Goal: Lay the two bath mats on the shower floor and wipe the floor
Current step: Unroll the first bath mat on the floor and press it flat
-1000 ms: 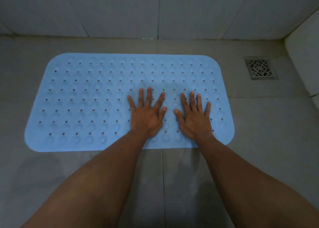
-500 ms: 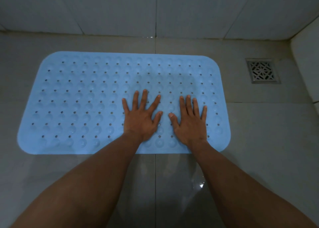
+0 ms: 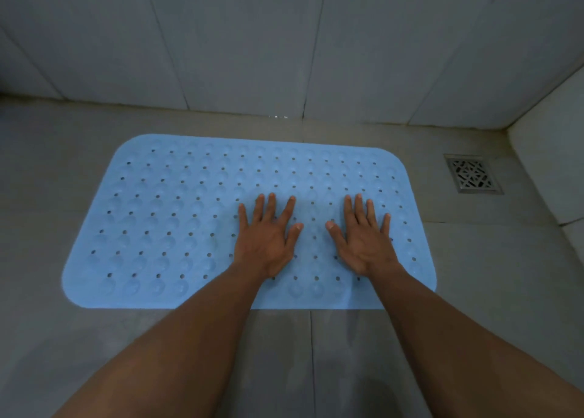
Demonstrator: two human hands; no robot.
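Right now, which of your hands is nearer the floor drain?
Right. The right hand lies flat on the blue mat near its right end, the side toward the drain. The left hand lies flat nearer the mat's middle, farther from the drain.

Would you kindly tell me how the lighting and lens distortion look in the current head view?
Head view: dim, even light, the blue bath mat brightest; wide-angle lens fans the wall tile seams outward; left hand and right hand sharp, no motion blur; glint at the wall's foot.
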